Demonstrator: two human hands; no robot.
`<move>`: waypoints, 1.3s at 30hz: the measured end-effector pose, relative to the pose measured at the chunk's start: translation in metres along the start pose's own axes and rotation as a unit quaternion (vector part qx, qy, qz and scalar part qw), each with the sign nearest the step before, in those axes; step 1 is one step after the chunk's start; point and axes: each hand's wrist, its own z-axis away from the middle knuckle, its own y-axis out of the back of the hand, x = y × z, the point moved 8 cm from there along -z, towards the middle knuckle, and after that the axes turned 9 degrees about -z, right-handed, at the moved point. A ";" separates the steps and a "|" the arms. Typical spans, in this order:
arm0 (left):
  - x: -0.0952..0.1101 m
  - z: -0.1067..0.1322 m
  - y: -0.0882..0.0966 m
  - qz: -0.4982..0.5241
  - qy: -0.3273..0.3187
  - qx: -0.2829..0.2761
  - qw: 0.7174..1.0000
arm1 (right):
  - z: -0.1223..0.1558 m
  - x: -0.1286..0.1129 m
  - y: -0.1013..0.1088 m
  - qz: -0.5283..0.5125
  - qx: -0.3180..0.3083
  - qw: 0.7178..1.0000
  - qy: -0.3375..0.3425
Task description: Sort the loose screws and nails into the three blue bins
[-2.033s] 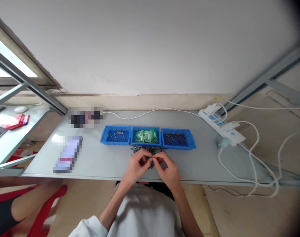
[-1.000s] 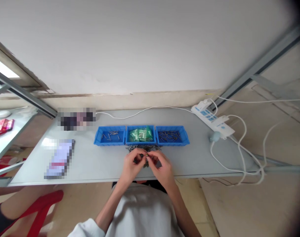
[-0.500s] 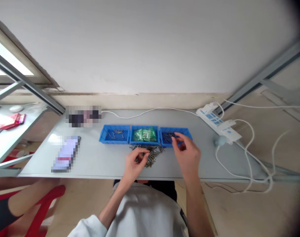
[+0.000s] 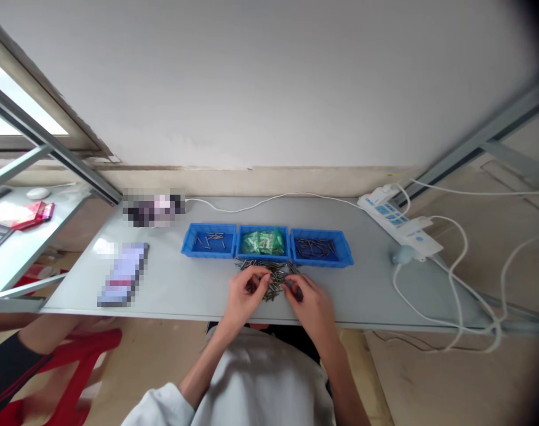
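A loose pile of thin metal pieces, probably screws (image 4: 276,273), lies on the table in front of three blue bins. My left hand (image 4: 246,297) is at the pile's left side, thumb and forefinger pinched together; whatever is between the tips is too small to make out. On the right side of the pile, my right hand (image 4: 312,305) has its fingers curled and drawn together at the pieces, with slight blur. The right bin (image 4: 347,255) holds many dark metal pieces, the left bin (image 4: 187,245) only several. Green plastic packets (image 4: 264,241) fill the middle bin (image 4: 243,257).
A white power strip (image 4: 400,225) with plugs and trailing cables (image 4: 455,278) occupies the table's right end. At the left are a pixelated phone-like object (image 4: 125,275) and another blurred item (image 4: 154,210). Another person's leg (image 4: 14,367) and a red stool (image 4: 80,367) show at lower left.
My right hand has moved from over the right bin left and down to the pile. My left hand has stayed at the pile. The whole view has shifted slightly.
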 end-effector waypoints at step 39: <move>-0.002 0.000 -0.002 0.017 -0.002 -0.012 1.000 | -0.009 -0.023 -0.009 -0.216 0.008 0.976 0.004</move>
